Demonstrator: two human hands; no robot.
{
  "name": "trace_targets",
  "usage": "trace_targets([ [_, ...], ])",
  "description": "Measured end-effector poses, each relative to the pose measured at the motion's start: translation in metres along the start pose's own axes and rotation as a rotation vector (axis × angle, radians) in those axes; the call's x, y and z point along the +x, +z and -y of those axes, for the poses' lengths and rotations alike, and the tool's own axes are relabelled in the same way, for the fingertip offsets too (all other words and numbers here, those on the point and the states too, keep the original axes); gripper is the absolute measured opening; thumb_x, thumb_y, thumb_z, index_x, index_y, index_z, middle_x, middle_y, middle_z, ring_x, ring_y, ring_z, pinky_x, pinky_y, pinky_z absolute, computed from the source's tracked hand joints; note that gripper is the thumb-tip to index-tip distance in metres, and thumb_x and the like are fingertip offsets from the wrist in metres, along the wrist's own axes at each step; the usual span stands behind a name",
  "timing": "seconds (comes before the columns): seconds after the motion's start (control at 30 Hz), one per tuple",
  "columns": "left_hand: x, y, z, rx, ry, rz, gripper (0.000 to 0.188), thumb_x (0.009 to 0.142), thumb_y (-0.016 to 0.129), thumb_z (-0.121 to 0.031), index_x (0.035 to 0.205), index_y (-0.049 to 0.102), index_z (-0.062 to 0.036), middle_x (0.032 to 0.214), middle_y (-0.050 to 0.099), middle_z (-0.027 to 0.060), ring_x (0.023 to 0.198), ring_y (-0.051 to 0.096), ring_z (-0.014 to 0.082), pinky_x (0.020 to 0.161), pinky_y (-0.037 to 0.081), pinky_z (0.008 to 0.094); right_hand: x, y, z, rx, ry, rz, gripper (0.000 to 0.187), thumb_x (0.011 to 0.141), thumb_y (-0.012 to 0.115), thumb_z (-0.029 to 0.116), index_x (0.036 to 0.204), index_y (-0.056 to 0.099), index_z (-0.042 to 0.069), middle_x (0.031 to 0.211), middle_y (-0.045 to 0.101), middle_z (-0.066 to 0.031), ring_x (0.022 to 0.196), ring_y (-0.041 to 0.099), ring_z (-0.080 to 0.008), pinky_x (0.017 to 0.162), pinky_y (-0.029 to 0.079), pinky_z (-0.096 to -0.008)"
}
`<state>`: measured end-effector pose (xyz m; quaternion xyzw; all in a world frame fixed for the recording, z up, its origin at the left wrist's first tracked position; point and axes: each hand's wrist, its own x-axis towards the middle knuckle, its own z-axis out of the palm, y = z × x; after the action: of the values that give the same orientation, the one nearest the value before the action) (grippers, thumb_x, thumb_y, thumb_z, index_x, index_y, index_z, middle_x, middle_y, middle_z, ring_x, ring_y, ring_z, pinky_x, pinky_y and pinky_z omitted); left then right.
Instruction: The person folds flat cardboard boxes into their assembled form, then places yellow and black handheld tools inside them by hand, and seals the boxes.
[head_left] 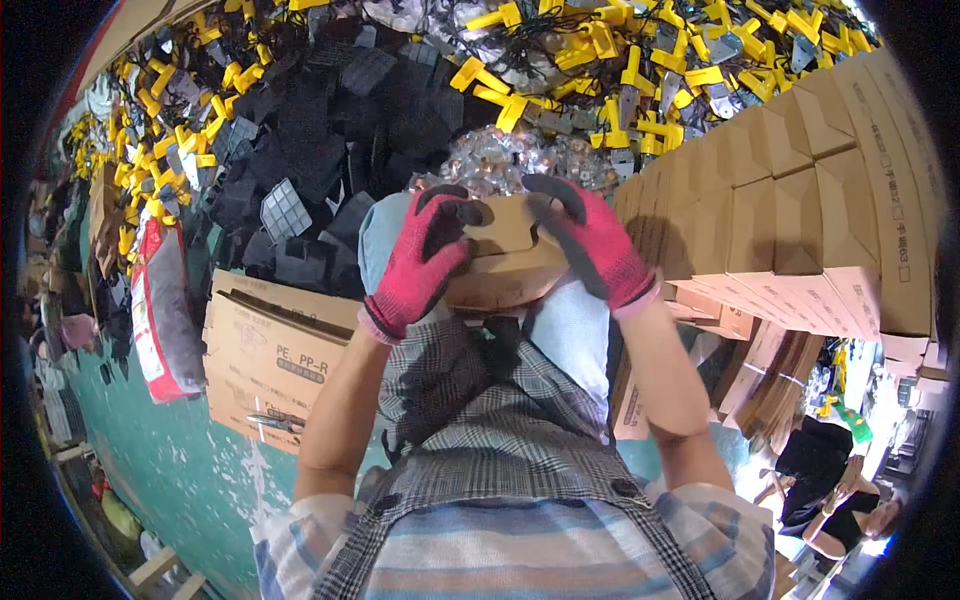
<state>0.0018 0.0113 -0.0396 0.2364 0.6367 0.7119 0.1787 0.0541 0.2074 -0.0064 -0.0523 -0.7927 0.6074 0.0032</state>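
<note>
Before my body, a small brown cardboard box [505,283] sits at lap height with its flap side facing up. My left hand [428,245], in a red glove with dark finger coating, closes on the box's left side, thumb and fingers curled at its top edge. On the opposite side my right hand [598,243], gloved alike, grips the upper right edge with bent fingers. Some fingertips are hidden against the cardboard. Just beyond the box lies a heap of metal parts in clear plastic bags [490,158].
Black plates [300,140] are piled at the far left. Yellow-handled tools with dark cables [640,80] spread across the back. Closed boxes [750,220] stand stacked at right. Pliers [277,421] lie on a carton [250,350] at left. Another person [830,490] is at lower right.
</note>
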Motion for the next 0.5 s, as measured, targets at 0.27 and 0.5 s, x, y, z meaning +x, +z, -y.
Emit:
trace_targets([
  [0.27, -0.015, 0.006, 0.02, 0.206, 0.326, 0.009, 0.1, 0.049, 0.077, -0.026, 0.127, 0.021, -0.0007, 0.125, 0.03, 0.0149, 0.117, 0.03, 0.0265, 0.097, 0.024, 0.0353, 0.019, -0.002, -0.018, -0.776, -0.359, 0.015, 0.045, 0.067, 0.067, 0.029, 0.1, 0.052, 0.001, 0.099, 0.051, -0.0174, 0.093, 0.051, -0.029, 0.078, 0.041, -0.0351],
  [0.5, -0.042, 0.002, 0.005, 0.043, 0.193, -0.292, 0.096, 0.048, 0.078, -0.02, 0.127, 0.026, -0.0004, 0.111, 0.05, 0.0121, 0.102, 0.049, 0.0202, 0.086, 0.04, 0.032, 0.021, -0.046, -0.001, 0.36, 0.082, 0.735, 0.047, 0.079, 0.054, 0.024, 0.118, 0.042, 0.0, 0.121, 0.043, -0.0094, 0.109, 0.041, -0.0172, 0.093, 0.03, -0.0326],
])
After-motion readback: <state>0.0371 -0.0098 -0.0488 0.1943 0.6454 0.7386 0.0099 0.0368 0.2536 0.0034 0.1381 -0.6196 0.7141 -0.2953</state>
